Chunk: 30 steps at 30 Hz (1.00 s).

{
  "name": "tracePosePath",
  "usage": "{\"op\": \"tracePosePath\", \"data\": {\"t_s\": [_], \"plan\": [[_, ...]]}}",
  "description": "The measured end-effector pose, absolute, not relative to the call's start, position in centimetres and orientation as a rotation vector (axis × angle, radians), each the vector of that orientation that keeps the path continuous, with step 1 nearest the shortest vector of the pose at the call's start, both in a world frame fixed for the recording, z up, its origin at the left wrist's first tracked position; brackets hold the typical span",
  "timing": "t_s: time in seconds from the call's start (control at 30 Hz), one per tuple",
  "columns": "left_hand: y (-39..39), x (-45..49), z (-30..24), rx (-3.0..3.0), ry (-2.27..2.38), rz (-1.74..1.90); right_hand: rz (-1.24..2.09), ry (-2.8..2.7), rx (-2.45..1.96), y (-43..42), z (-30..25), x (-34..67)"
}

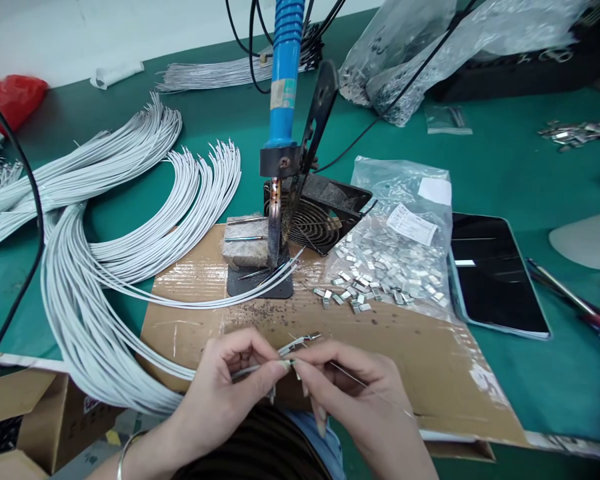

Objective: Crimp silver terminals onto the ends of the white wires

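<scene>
Fingers (276,366) of the left hand (220,400) and right hand (350,393) are clamped together on a white wire (250,371) tipped with a small metal clip (300,344). Ahead of the fingers, a blue soldering iron (284,80) stands in its holder on cardboard (190,333); a bag of metal clips (395,267) lies ahead right, white wire bundles (105,170) left on the green table (505,180).

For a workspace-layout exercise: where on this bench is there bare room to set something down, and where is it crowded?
Bare cardboard lies between the right hand and the tablet. Bare green mat lies between the tablet and the scattered metal pieces. White wires crowd the left; the soldering iron crowds the centre.
</scene>
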<state>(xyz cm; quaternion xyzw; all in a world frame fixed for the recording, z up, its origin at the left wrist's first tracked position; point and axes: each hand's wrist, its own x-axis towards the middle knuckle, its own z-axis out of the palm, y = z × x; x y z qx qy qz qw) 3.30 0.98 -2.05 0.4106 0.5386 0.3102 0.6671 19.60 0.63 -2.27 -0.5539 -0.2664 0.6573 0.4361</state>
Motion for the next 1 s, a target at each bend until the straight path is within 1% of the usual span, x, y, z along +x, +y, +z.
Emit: {"op": "tracePosePath", "data": {"t_s": [0.07, 0.23, 0.37, 0.53, 0.7, 0.77, 0.83, 0.93, 1.0], "plan": [[0.9, 3.2, -1.9, 0.957, 1.236, 0.665, 1.690, -0.713, -1.394, 0.7, -2.3, 19.9], [0.9, 3.2, -1.5, 1.092, 1.356, 0.578, 1.579, -1.032, -1.449, 1.0, -2.4, 20.6], [1.0, 3.3, -1.1, 1.105, 1.388, 0.533, 1.593, -1.120, -1.386, 1.0, -2.5, 20.9], [0.6, 3.4, -1.2, 1.132, 1.398, 0.576, 1.561, -1.098, -1.411, 0.9, -2.3, 20.9], [0.0, 3.5, -1.7, 1.351, 1.375, 0.703, 1.485, -0.939, -1.437, 0.7, -2.1, 19.9], [-0.1, 3.7, -1.8, 1.349, 1.351, 0.753, 1.451, -0.875, -1.444, 0.3, -2.4, 19.0], [-0.1, 4.0, -1.9, 1.235, 1.341, 0.778, 1.292, -0.902, -1.477, -0.3, -2.9, 17.9], [0.3, 4.3, -1.8, 0.965, 1.271, 0.804, 0.789, -1.133, -1.500, -1.1, -3.7, 16.6], [0.6, 4.3, -1.9, 0.816, 1.200, 0.831, 0.586, -1.238, -1.442, -1.1, -3.9, 16.4]]}}
